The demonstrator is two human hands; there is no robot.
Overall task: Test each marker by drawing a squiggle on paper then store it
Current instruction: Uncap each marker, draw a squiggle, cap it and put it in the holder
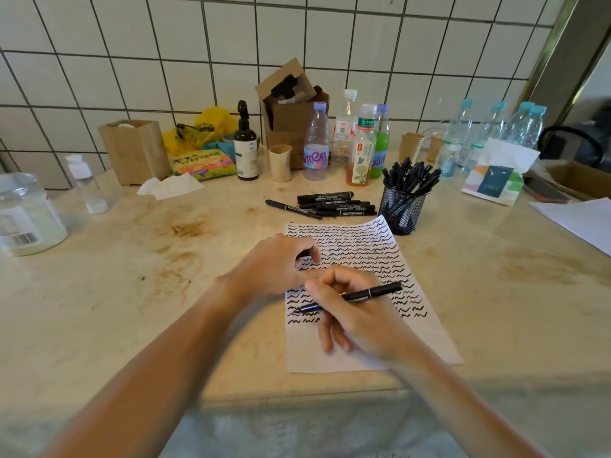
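A white sheet of paper [370, 345] lies on the counter, its upper two thirds covered in rows of black squiggles. My right hand [357, 312] grips a black marker [373, 294], tip down on the paper's left side near the lowest rows. My left hand [277, 266] rests on the sheet's left edge with fingers curled; a small dark thing shows under them, what it is I cannot tell. Several loose black markers [334, 204] lie behind the paper. A black mesh cup [401, 209] beside them holds several markers.
Bottles [362, 147], paper cups [280, 161], a cardboard box [291, 110], a brown spray bottle [245, 147] and snack bags crowd the back by the tiled wall. A plastic jar [26, 216] stands far left. A tissue pack [496, 180] and another sheet [582, 223] lie right.
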